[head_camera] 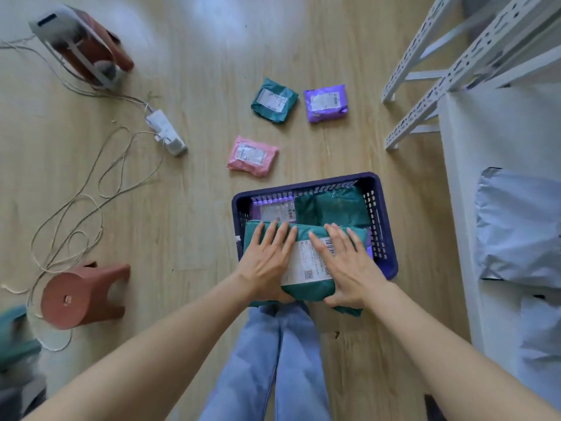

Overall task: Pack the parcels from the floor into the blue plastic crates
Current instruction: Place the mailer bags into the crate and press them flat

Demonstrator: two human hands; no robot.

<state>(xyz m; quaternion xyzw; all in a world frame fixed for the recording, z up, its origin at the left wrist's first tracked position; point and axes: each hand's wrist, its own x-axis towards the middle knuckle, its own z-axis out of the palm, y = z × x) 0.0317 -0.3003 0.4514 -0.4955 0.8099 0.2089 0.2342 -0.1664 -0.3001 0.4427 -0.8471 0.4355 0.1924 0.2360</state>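
Observation:
A blue plastic crate (385,226) stands on the wooden floor in front of me. Inside it lie a green parcel (337,208) and a purple parcel (273,211). A large green parcel with a white label (306,287) lies across the crate's near edge. My left hand (267,259) holds its left side, fingers flat on top and thumb under the near edge. My right hand (346,265) holds its right side the same way. On the floor beyond the crate lie a pink parcel (252,155), a green parcel (274,99) and a purple parcel (326,102).
A brown stool (82,296) lies on its side at the left among loose white cables (91,189) and a power strip (166,132). White shelving (455,65) stands at the right, with grey bags (519,229) on a white surface. My legs in jeans (273,360) are below the crate.

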